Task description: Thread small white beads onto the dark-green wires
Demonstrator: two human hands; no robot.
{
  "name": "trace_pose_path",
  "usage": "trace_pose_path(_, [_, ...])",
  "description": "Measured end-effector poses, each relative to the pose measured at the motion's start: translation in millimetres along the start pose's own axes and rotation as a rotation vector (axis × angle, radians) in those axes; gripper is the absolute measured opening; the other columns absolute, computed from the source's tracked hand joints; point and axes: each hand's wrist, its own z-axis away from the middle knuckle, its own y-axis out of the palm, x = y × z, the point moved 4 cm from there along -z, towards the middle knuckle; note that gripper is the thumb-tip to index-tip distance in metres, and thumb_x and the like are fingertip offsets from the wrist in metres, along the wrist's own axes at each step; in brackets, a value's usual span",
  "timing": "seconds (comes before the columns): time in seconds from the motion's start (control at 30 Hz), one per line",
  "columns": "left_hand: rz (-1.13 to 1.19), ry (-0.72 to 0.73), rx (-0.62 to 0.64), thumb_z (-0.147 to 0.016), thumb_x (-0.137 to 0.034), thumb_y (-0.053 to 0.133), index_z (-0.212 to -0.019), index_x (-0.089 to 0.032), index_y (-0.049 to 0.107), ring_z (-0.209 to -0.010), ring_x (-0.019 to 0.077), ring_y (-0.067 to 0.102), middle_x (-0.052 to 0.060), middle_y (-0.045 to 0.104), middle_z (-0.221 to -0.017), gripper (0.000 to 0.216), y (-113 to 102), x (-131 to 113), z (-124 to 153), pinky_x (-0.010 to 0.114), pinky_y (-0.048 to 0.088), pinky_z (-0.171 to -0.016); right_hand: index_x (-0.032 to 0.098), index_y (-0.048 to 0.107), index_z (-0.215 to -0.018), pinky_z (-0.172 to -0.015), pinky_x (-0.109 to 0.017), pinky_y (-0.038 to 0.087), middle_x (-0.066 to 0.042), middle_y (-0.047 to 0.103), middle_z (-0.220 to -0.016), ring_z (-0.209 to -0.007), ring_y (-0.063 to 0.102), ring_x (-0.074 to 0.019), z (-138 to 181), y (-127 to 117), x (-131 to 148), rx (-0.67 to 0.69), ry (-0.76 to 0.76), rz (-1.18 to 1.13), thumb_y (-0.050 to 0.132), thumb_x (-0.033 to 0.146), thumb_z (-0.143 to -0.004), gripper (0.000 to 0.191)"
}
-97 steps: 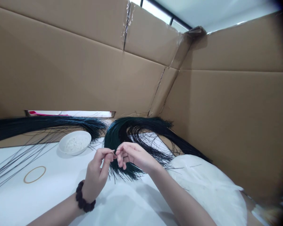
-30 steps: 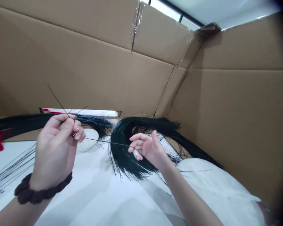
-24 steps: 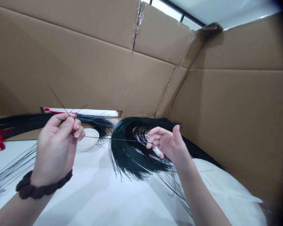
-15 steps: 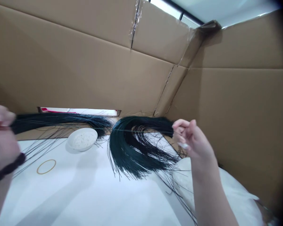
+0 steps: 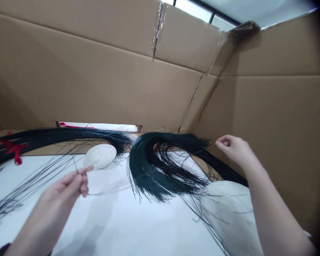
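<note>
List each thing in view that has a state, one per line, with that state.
left hand: fingers pinched on a thin strand
thin strand: held, blurred
right hand: raised, loosely curled; contents cannot be told
curved strand bundle: lying fanned on the table
long strand bundle: lying flat, tied with a red tie
white bowl: upright, holding pale stuff

Left hand (image 5: 69, 185): bare, no rings visible; forearm bare, dark band (image 5: 1, 249) at wrist, mostly cut off by frame edge. Right hand (image 5: 233, 147): bare, no rings or wristwear visible; forearm bare, no sleeve in view.
</note>
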Motion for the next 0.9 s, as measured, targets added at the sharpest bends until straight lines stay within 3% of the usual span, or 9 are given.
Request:
trace_pose_path(0.07, [0.018, -0.131, 0.109, -0.066, -0.037, 0.061, -0.074, -0.013, 0.059, -0.064, 0.0132, 0.049, 0.0, 0.056, -0.064, 0.025, 10.5, 26.3, 14.7, 0.025, 0.04, -0.064, 0.011, 0.054, -0.054, -0.062, -0.034, 0.037, -0.011, 0.057, -0.06, -0.066, 0.054, -0.0226, 2.9, 26.2, 10.8, 0.099, -0.044, 0.127, 0.06, 0.013, -0.06, 0.009])
trace_pose_path(0.13, [0.046, -0.212, 0.148, -0.066, -0.04, 0.061, -0.079, -0.014, 0.059, -0.063, 0.0137, 0.049, 0.0, 0.056, -0.063, 0.029, 12.0, 45.2, 25.3, 0.026, 0.04, -0.066, 0.011, 0.057, -0.06, -0.072, -0.037, 0.036, -0.015, 0.06, -0.073, -0.081, 0.054, -0.0265, 20.5, 50.6, 38.9, 0.111, -0.147, 0.175, 0.058, 0.012, -0.062, 0.003])
trace_pose_path(0.2, [0.07, -0.261, 0.176, -0.067, -0.041, 0.06, -0.087, -0.014, 0.057, -0.064, 0.0147, 0.05, 0.0, 0.056, -0.066, 0.033, 10.7, 54.6, 31.8, 0.027, 0.041, -0.065, 0.012, 0.059, -0.074, -0.075, -0.035, 0.036, -0.013, 0.061, -0.082, -0.083, 0.054, -0.0232, 54.7, 75.4, 85.0, 0.193, -0.42, 0.127, 0.051, 0.02, -0.072, 0.012])
trace_pose_path(0.23, [0.073, -0.273, 0.182, -0.068, -0.041, 0.059, -0.088, -0.014, 0.056, -0.064, 0.0149, 0.051, 0.001, 0.057, -0.066, 0.034, 9.9, 56.1, 33.8, 0.028, 0.041, -0.065, 0.014, 0.06, -0.079, -0.073, -0.031, 0.038, -0.01, 0.062, -0.083, -0.081, 0.055, -0.0194, 76.3, 87.3, 109.1, 0.305, -0.529, -0.01, 0.047, 0.022, -0.076, 0.016])
trace_pose_path(0.33, [0.058, -0.252, 0.181, -0.071, -0.04, 0.056, -0.084, -0.014, 0.055, -0.064, 0.0143, 0.051, 0.001, 0.057, -0.066, 0.029, 9.1, 53.3, 36.1, 0.026, 0.04, -0.064, 0.017, 0.061, -0.079, -0.063, -0.021, 0.04, -0.003, 0.064, -0.079, -0.071, 0.057, -0.0121, 144.4, 119.4, 172.2, 0.828, -0.722, -0.409, 0.046, 0.025, -0.077, 0.016])
trace_pose_path(0.43, [0.043, -0.207, 0.221, -0.073, -0.036, 0.053, -0.076, -0.015, 0.054, -0.061, 0.0132, 0.049, -0.001, 0.055, -0.062, 0.021, 11.5, 51.4, 35.6, 0.024, 0.039, -0.061, 0.015, 0.062, -0.078, -0.058, -0.02, 0.04, -0.003, 0.064, -0.073, -0.064, 0.055, -0.0107, 182.0, 141.1, 208.8, 1.028, -0.695, -0.617, 0.05, 0.03, -0.075, 0.019])
trace_pose_path(0.57, [-0.034, -0.152, 0.299, -0.075, -0.035, 0.05, -0.067, -0.015, 0.052, -0.059, 0.0129, 0.047, -0.001, 0.053, -0.059, 0.022, 12.0, 55.1, 33.0, 0.024, 0.037, -0.06, 0.013, 0.06, -0.074, -0.054, -0.019, 0.039, -0.003, 0.062, -0.066, -0.058, 0.052, -0.0093, 191.7, 165.7, 222.5, 1.042, -0.509, -0.793, 0.052, 0.026, -0.073, 0.015])
trace_pose_path(0.73, [-0.105, -0.083, 0.277, -0.077, -0.034, 0.046, -0.075, -0.016, 0.053, -0.061, 0.0141, 0.047, -0.001, 0.053, -0.06, 0.019, 7.5, 56.6, 29.6, 0.025, 0.036, -0.061, 0.013, 0.055, -0.067, -0.053, -0.02, 0.04, -0.003, 0.062, -0.065, -0.057, 0.052, -0.0096, 191.7, 178.2, 214.9, 0.952, -0.294, -0.864, 0.054, 0.023, -0.07, 0.011])
trace_pose_path(0.9, [-0.154, -0.054, 0.346, -0.078, -0.032, 0.045, -0.067, -0.017, 0.052, -0.06, 0.0138, 0.047, -0.001, 0.052, -0.06, 0.021, 10.8, 61.3, 28.4, 0.025, 0.036, -0.061, 0.013, 0.062, -0.068, -0.057, -0.021, 0.04, -0.003, 0.063, -0.067, -0.063, 0.056, -0.0114, 197.4, 174.7, 216.8, 0.945, -0.338, -0.924, 0.052, 0.02, -0.071, 0.012])
